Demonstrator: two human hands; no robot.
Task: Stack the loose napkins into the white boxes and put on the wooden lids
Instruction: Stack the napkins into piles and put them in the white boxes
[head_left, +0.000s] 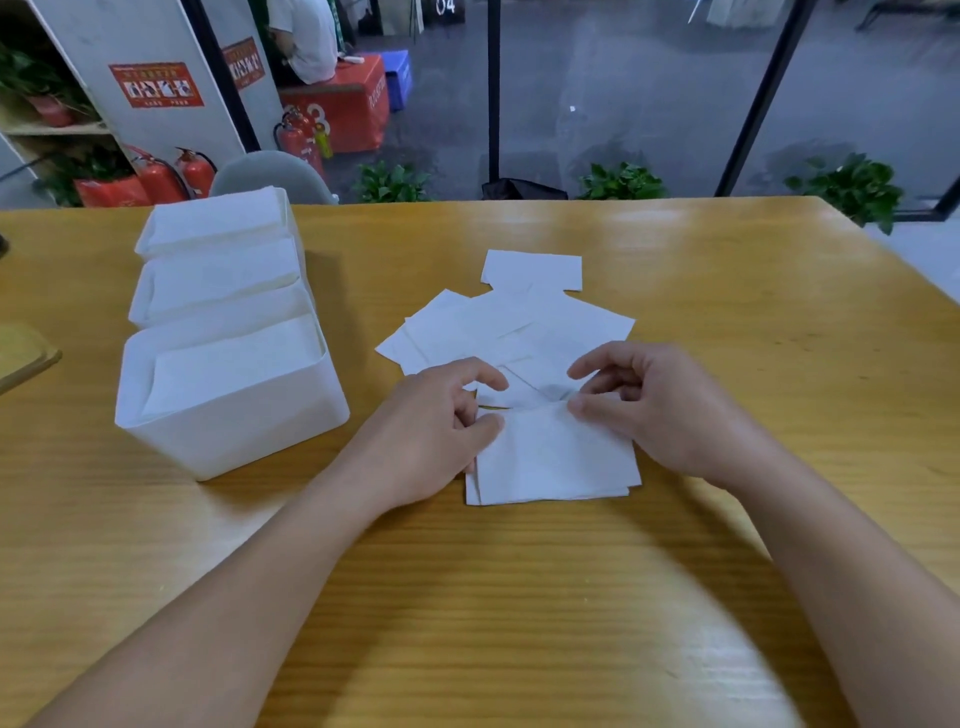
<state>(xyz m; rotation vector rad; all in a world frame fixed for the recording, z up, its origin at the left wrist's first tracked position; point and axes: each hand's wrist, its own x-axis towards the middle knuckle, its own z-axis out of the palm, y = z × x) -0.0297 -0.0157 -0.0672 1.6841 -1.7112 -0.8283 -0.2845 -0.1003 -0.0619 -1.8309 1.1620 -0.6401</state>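
Three white boxes stand in a row at the left of the wooden table; the nearest box (234, 431), the middle box (218, 283) and the far box (218, 221) all hold white napkins and have no lids. Loose napkins (519, 322) lie spread in the middle of the table. In front of them lies a small stack of napkins (556, 462). My left hand (441, 431) pinches the stack's left top corner. My right hand (660, 410) pinches its right top edge. A wooden lid (26, 356) shows at the far left edge.
A grey chair back (270, 174) stands behind the table near the boxes. Beyond the far table edge are potted plants (623, 182), fire extinguishers (176, 174) and a glass wall. A person sits on a red box (337, 104) in the background.
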